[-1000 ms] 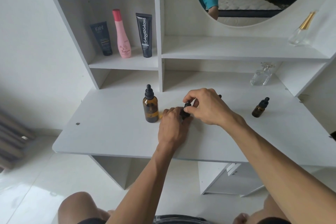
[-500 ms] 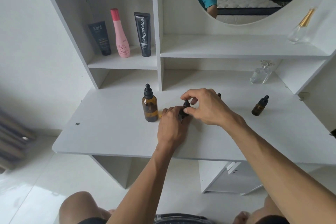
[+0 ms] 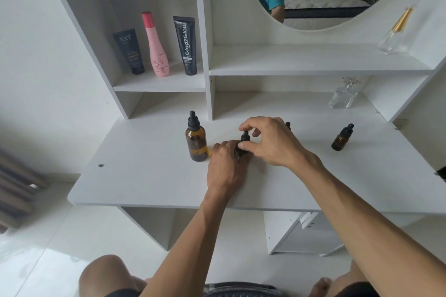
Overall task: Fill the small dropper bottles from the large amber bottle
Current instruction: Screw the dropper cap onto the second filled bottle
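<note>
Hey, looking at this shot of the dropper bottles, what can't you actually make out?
- Head view: the body of the small dropper bottle is hidden by the left hand; its fill level is unknown.
- Another dropper cap peeks from behind the right hand; its bottle is hidden.
- Liquid level in the large amber bottle: glass too dark.

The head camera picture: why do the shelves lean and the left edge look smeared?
Head view: the wide-angle lens bows the white shelves outward; the left edge is blurred, while the large amber bottle and both hands stay sharp; daylight is soft, with a faint shadow under the right hand.
</note>
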Available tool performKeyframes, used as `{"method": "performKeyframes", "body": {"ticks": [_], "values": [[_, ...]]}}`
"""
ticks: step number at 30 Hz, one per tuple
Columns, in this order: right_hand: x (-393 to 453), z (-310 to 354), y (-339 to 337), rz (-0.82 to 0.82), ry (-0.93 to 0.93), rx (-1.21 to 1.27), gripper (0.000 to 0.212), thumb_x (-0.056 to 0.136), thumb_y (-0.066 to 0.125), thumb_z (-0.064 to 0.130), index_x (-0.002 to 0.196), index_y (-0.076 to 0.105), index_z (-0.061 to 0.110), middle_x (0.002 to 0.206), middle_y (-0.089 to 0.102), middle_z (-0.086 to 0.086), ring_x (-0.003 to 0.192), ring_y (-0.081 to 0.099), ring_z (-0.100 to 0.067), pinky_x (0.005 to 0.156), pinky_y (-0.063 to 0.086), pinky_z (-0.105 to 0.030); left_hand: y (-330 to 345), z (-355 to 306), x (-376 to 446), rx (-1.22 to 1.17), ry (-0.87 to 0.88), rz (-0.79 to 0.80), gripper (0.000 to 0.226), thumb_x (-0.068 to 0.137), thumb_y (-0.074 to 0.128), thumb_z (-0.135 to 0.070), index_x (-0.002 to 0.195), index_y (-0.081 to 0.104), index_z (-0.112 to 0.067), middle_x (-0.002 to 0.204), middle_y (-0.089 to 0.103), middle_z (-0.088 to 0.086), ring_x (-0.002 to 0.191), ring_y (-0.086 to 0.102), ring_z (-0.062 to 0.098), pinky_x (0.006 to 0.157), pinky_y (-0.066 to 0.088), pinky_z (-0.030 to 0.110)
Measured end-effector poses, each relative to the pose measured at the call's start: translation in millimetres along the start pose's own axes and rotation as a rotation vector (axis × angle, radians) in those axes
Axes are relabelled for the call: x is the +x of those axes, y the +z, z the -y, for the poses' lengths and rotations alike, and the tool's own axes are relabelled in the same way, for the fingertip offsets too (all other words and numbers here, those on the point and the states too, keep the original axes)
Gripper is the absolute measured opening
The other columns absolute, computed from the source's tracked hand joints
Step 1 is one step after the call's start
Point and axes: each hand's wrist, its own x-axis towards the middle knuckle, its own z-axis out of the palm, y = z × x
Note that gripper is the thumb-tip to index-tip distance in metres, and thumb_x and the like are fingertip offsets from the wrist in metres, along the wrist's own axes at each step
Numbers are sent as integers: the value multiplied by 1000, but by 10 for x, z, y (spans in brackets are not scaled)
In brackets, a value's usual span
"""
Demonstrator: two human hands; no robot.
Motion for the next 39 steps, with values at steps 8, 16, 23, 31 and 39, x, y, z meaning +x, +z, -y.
{"method": "performKeyframes", "body": {"ticks": [8, 16, 23, 31, 39], "values": [[1, -24, 29, -11, 11, -6, 30, 82, 77, 31, 111, 70, 28, 101, 71, 10, 97, 63, -11, 88, 53, -38, 1, -1, 3, 1, 12, -4, 17, 93, 63, -30, 95, 63, -14, 95, 67, 6, 92, 51, 27, 66, 36, 35], [10, 10, 10, 27, 34, -35, 30, 85, 73, 27, 115, 68, 32, 108, 71, 10, 99, 62, -13, 85, 53, -37, 3, 1, -8, 7, 10, -7, 19, 94, 64, -34, 95, 64, -15, 96, 66, 5, 93, 50, 25, 67, 36, 34], [17, 30, 5, 10, 64, -45, 33, 83, 76, 30, 115, 69, 32, 107, 72, 13, 95, 65, -14, 82, 53, -34, -7, -16, -9, 14, 2, -7, 22, 95, 63, -33, 103, 66, -12, 101, 67, 7, 99, 51, 26, 70, 37, 35], [-7, 41, 49, -28, 101, -40, 29, 83, 77, 35, 111, 70, 32, 101, 72, 13, 91, 66, -13, 78, 53, -32, -3, -6, -11, 24, 8, -19, 22, 94, 64, -32, 101, 65, -11, 100, 67, 8, 97, 51, 27, 69, 36, 34], [-16, 44, 60, -52, 100, -21, 32, 82, 77, 35, 114, 70, 32, 105, 72, 14, 92, 66, -12, 83, 54, -32, 1, -7, -16, 34, 14, -28, 19, 94, 64, -29, 99, 65, -11, 100, 67, 9, 96, 50, 26, 69, 35, 34]]}}
